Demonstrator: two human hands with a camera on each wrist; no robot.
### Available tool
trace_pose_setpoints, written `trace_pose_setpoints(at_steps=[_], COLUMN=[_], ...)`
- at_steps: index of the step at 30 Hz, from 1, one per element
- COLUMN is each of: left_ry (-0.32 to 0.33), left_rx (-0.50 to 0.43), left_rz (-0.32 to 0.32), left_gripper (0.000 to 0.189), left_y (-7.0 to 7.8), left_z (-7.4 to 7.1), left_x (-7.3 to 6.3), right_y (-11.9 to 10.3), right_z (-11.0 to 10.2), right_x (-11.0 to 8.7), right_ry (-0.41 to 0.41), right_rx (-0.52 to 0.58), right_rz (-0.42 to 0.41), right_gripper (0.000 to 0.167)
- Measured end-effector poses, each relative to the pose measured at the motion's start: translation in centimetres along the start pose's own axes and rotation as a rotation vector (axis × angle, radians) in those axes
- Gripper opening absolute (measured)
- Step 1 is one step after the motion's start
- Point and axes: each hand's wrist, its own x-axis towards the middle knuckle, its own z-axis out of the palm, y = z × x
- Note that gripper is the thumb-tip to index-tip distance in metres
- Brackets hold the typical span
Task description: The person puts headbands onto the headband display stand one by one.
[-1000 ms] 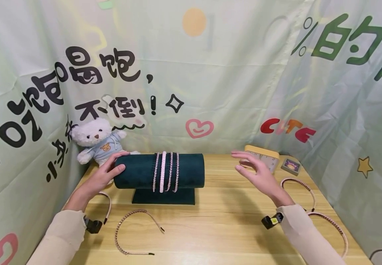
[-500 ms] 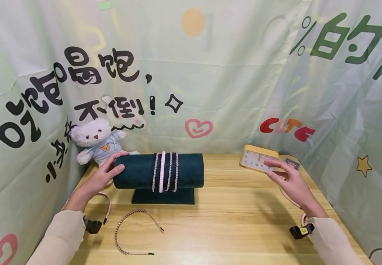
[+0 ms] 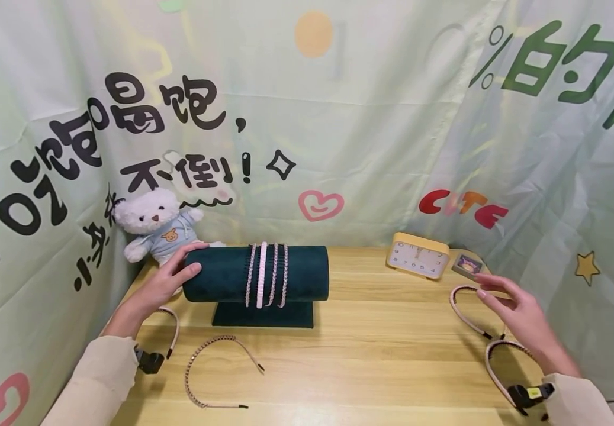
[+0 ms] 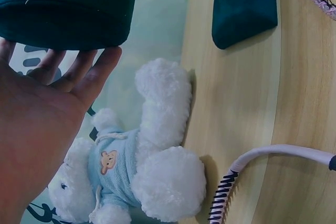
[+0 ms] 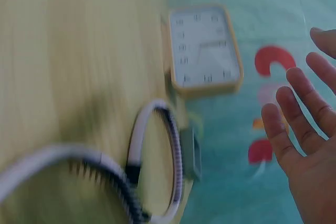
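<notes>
A dark green velvet headband stand [image 3: 211, 278] with a horizontal roll stands on the table, several pink headbands [image 3: 275, 284] around its middle. My left hand [image 3: 165, 284] holds the roll's left end, thumb in front and fingers over the top. In the left wrist view the fingertips are hidden behind the roll's end [image 4: 68, 14]. My right hand [image 3: 522, 316] is in the air at the right with nothing in it, fingers loosely extended. Near it two headbands lie on the table, a farther one [image 3: 452, 302] and a nearer one [image 3: 490, 370], partly hidden by the wrist.
Another headband [image 3: 188, 370] lies at the front left, and one [image 3: 177, 331] is partly behind my left wrist. A white teddy bear [image 3: 144, 213] sits at the back left. Toward the back right stand a yellow clock [image 3: 418, 257] and a small grey box [image 3: 468, 264]. Printed curtains surround the table.
My right hand has moved right and toward me, from in front of the clock to above the headbands on the right. The left hand has kept its place on the headband stand.
</notes>
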Motion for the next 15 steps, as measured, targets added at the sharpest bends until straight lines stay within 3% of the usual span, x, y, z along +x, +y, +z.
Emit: trace_pose_setpoints(at_steps=[6,15], left_ry=[-0.004,-0.004], left_rx=[-0.002,0.0], left_rz=[0.001,-0.002], left_gripper=[0.052,0.052], left_y=[0.0,0.1], left_z=[0.0,-0.1], left_x=[0.0,0.0], right_y=[2.3,5.9], right_z=[-2.4,-4.1], right_x=[-1.3,-3.0], right_ry=[0.044,0.028], right_rx=[-0.031,-0.099], right_rz=[0.087,0.232], right_gripper=[0.04,0.042])
